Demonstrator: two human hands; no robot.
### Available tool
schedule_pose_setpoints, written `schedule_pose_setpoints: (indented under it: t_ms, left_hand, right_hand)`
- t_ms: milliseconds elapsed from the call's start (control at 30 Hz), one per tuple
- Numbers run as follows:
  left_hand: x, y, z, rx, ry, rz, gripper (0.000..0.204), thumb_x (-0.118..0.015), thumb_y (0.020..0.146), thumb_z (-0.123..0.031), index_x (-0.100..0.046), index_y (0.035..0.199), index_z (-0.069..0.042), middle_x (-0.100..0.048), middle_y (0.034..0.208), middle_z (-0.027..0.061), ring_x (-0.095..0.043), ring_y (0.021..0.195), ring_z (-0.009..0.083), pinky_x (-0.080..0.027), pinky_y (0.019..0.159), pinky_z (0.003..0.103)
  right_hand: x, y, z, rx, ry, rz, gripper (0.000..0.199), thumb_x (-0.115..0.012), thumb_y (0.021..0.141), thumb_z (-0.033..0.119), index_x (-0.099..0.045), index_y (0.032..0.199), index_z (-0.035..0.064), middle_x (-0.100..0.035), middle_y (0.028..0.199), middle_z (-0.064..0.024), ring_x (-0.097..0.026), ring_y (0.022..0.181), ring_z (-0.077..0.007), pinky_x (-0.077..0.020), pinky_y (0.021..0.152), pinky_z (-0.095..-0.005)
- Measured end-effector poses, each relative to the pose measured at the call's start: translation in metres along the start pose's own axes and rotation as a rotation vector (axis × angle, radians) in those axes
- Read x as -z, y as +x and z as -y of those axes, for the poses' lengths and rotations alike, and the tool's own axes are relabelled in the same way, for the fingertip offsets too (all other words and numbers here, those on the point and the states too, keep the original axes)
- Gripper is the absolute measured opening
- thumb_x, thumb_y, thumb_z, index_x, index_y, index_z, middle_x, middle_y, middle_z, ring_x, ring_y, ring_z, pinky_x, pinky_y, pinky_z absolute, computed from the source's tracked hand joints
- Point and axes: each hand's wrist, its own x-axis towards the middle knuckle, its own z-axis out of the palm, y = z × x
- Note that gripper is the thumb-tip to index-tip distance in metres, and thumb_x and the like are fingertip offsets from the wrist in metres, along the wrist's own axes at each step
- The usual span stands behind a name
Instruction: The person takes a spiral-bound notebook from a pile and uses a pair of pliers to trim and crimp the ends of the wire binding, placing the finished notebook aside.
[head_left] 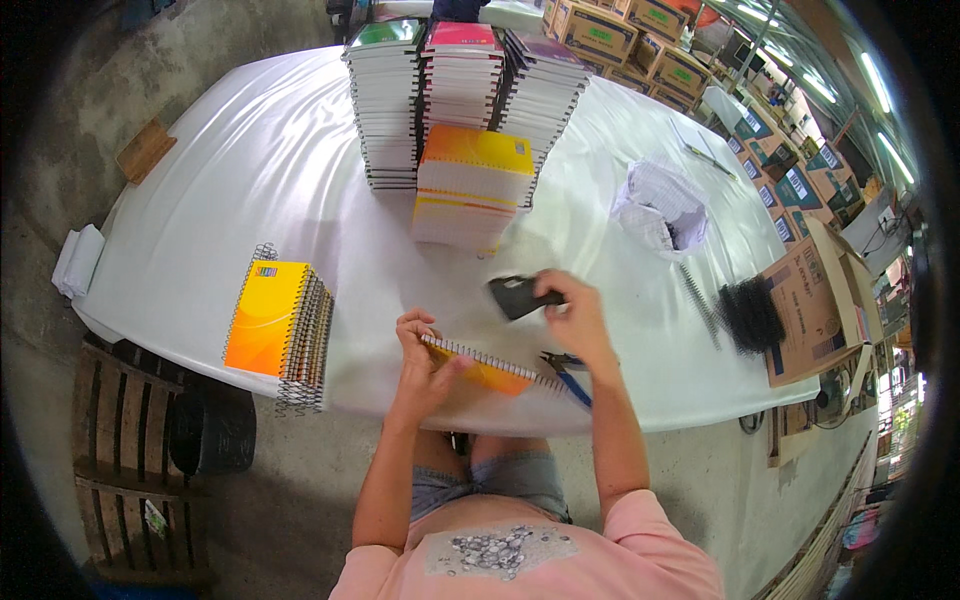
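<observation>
At the near edge of the white table (300, 170), the left hand (425, 355) held an orange notebook (485, 372) by its left end, with the fingers closed around it. The notebook lay with its wire spiral turned to the far side. The right hand (578, 320) was a little further in, just beyond the notebook, and it gripped a small black tool (520, 295) that stuck out to the left of the fingers. Pliers with blue handles (568, 375) lay on the table just beside the right end of the notebook, partly under the right wrist.

Near the left edge of the table there was a short pile of finished notebooks (275, 325) with a yellow cover on top. Near the right edge lay a few loose wire spirals (700, 300) and a dark heap of them (750, 312), next to an open cardboard box (815, 300). Further in, a crumpled white bag (660, 205) stood on the right part of the table.

In the middle was a pile of orange notebooks (475, 185), and behind it, at the far edge, three tall stacks of notebooks (460, 85).
</observation>
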Motion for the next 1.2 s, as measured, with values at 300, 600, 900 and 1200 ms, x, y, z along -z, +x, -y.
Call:
schedule_pose_setpoints:
  t_ms: [300, 600, 900, 1200]
  left_hand:
    - [-0.002, -0.011, -0.039, 0.067, -0.456, -0.315, 0.046, -0.077, 0.068, 0.003, -0.049, 0.103, -0.006, -0.063, 0.085, 0.0058, -0.056, 0.078, 0.0115, -0.044, 0.076, 0.026]
    - [-0.012, -0.018, -0.065, -0.259, 0.216, -0.402, 0.063, -0.08, 0.064, 0.004, -0.048, 0.118, -0.006, -0.068, 0.085, 0.0046, -0.058, 0.077, 0.0101, -0.046, 0.07, 0.025]
    - [-0.006, -0.021, -0.066, -0.473, 0.45, -0.418, 0.061, -0.078, 0.062, 0.009, -0.05, 0.115, -0.003, -0.069, 0.088, 0.0055, -0.059, 0.08, 0.0127, -0.052, 0.065, 0.027]
    - [-0.008, -0.026, -0.061, -0.62, 0.504, -0.45, 0.05, -0.074, 0.063, 0.011, -0.054, 0.106, -0.002, -0.067, 0.09, 0.009, -0.058, 0.078, 0.0179, -0.047, 0.069, 0.029]
  right_hand:
    - [0.018, -0.116, 0.017, -0.113, -0.587, 0.056, 0.049, -0.064, 0.081, 0.025, -0.05, 0.126, 0.0114, -0.045, 0.127, -0.0209, -0.045, 0.113, -0.0403, -0.0346, 0.099, -0.0453]
    - [-0.011, -0.107, 0.091, -0.021, -0.117, -0.178, 0.042, -0.067, 0.079, 0.02, -0.06, 0.12, 0.0149, -0.053, 0.108, -0.0123, -0.051, 0.096, -0.0307, -0.0356, 0.089, -0.0448]
    - [-0.025, -0.083, 0.123, 0.241, -0.251, -0.029, 0.043, -0.069, 0.078, 0.02, -0.059, 0.12, 0.0208, -0.054, 0.104, -0.0102, -0.052, 0.09, -0.0276, -0.0387, 0.079, -0.0416]
    - [-0.025, -0.09, 0.107, -0.29, 0.498, 0.261, 0.036, -0.056, 0.09, 0.025, -0.054, 0.122, 0.009, -0.056, 0.105, -0.0132, -0.056, 0.092, -0.0251, -0.0451, 0.077, -0.0375]
